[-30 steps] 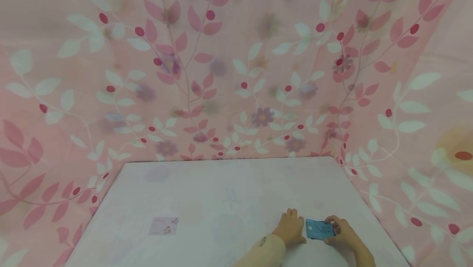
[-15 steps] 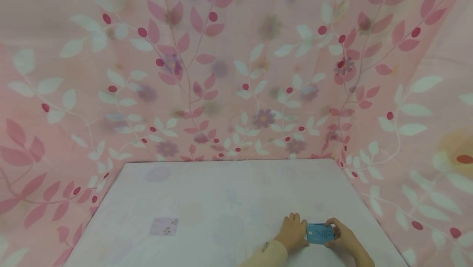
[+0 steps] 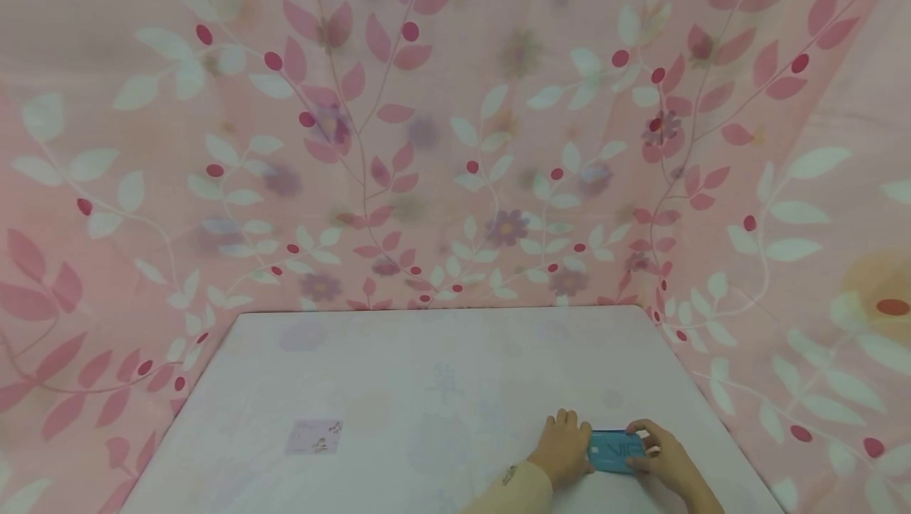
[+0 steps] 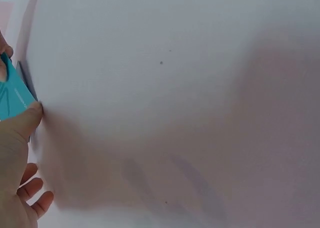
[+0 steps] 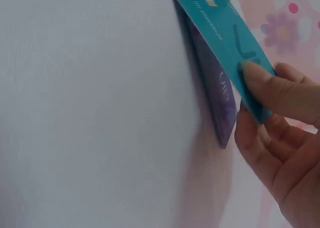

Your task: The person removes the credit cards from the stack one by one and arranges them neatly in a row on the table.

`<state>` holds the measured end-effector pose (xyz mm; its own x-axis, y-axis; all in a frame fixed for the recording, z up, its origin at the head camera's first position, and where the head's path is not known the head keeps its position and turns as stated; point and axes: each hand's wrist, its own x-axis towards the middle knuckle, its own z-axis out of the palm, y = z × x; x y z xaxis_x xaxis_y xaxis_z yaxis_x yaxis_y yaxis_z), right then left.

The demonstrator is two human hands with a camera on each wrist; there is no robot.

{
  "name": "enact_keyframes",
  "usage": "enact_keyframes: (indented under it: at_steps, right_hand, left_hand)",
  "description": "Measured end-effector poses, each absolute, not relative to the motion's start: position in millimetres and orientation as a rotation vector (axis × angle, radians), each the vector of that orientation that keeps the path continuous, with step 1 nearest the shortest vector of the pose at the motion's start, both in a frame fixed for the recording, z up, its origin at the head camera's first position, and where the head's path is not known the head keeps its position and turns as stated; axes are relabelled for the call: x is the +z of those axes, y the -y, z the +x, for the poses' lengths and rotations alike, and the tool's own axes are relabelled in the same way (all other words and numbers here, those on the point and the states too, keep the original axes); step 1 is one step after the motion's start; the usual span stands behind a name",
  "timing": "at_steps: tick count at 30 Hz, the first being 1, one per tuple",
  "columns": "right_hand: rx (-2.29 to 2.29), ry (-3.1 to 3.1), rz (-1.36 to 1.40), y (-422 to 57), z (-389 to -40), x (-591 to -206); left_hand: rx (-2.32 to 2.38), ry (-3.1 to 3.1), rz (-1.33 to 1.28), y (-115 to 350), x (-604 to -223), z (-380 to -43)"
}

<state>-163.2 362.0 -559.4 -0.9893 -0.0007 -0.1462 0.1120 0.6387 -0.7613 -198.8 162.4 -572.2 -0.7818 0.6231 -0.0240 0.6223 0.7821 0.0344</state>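
Note:
A teal card (image 3: 618,451) with large dark lettering and a gold chip is held between both hands at the table's right. My right hand (image 3: 665,455) pinches its right end, thumb on the lettered face and fingers behind, as the right wrist view shows. At the other end is my left hand (image 3: 562,451), its thumb on the card's corner in the left wrist view and its other fingers apart below. Close behind the teal card, a purple card (image 5: 217,83) with pale lettering stands tilted, partly covered by it.
A pale pink card (image 3: 314,436) with small floral decoration lies flat on the left part of the white table (image 3: 398,356). Pink floral curtains (image 3: 427,142) stand behind the table and along both sides.
My left hand has moved slightly right and nearer, from beside the teal card to its left end. The card has shifted slightly nearer, still in my right hand.

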Motion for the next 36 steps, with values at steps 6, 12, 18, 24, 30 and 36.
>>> enact_keyframes:
  at_steps: [6, 12, 18, 24, 30, 36]
  right_hand:
    - [-1.54, -2.548, -0.152, -363.2, -160.9, -557.8]
    - [-1.606, -2.533, -0.115, -359.6, -161.8, -559.1]
    - [-1.554, -2.565, -0.191, -349.2, -163.7, -556.2]
    - [-1.343, -2.684, -0.161, -335.0, -164.1, -553.2]
    - [-1.223, -2.832, -0.054, -312.1, -162.2, -548.3]
    - [-1.187, -2.884, -0.054, -297.9, -164.2, -547.4]
  left_hand:
    - [0.113, -2.917, 1.094, -157.4, -576.8, -204.0]
    - [0.214, -2.882, 1.094, -150.2, -574.4, -212.8]
    - [0.281, -2.894, 1.087, -138.0, -567.0, -221.2]
    - [0.379, -2.883, 1.007, -122.2, -559.5, -229.7]
    - [0.458, -2.912, 1.028, -105.8, -558.6, -230.2]
    - [0.717, -2.882, 0.996, -89.1, -563.6, -228.2]
